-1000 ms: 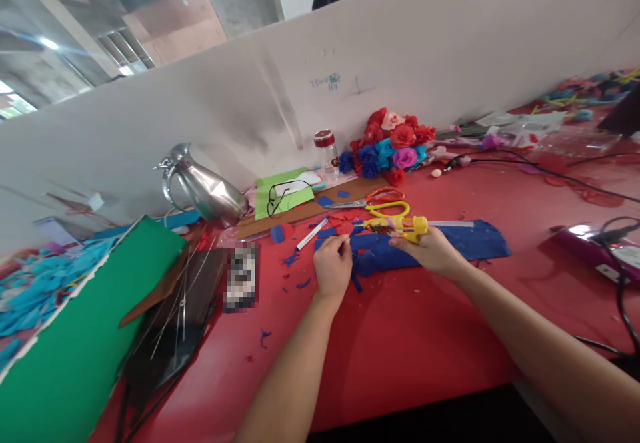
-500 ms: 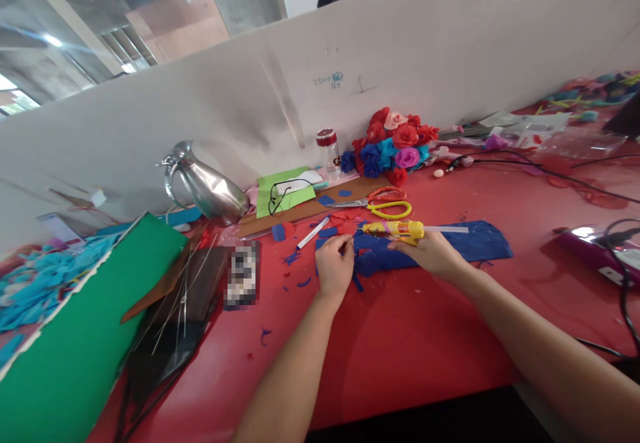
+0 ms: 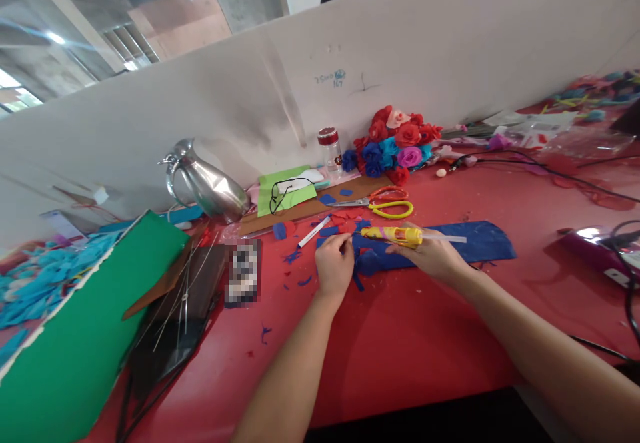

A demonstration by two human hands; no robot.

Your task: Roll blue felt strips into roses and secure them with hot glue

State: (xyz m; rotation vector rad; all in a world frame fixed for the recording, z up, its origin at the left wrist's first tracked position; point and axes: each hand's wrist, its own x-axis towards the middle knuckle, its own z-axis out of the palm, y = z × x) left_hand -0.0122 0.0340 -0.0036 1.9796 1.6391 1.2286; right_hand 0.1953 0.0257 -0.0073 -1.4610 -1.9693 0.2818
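Yellow glue gun (image 3: pixel 395 234) gripped in the right hand (image 3: pixel 436 256) — keep its nozzle (image 3: pixel 365 232) just off the left hand (image 3: pixel 334 266), which is pinched shut, contents unclear.

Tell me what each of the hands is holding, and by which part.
The right hand holds a yellow glue gun by its rear part. The left hand has its fingertips pinched together; whether on anything cannot be told.
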